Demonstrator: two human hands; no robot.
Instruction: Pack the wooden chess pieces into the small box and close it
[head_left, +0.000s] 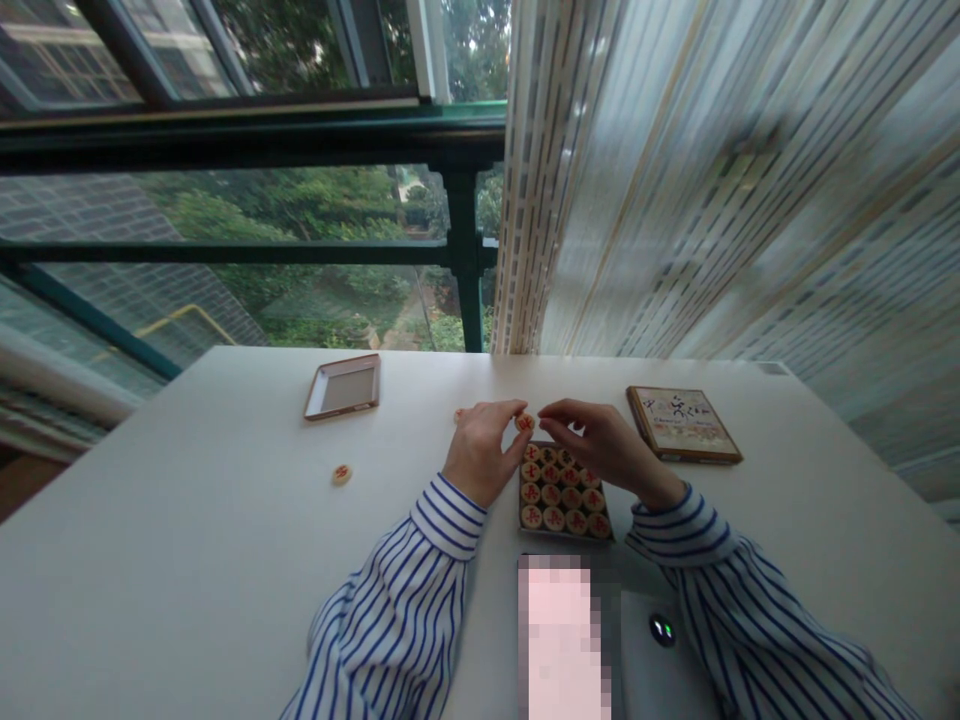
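A small tray [608,532] of round wooden chess pieces with red characters sits on the white table [187,560] in front of me. My left hand [480,455] pinches one round piece [525,423] just above the tray's far edge. My right hand [600,440] hovers over the tray's right side with fingers curled toward that same piece, its fingertips close to it. Both arms wear blue-striped white sleeves. Another loose piece [342,474] lies alone on the table to the left, and part of one more piece [457,415] peeks out behind my left hand.
An empty box tray [343,387] lies at the back left. A box lid with printed art [682,424] lies at the back right. A grey device with a green light [661,630] sits near me. Windows and a striped curtain stand behind the table.
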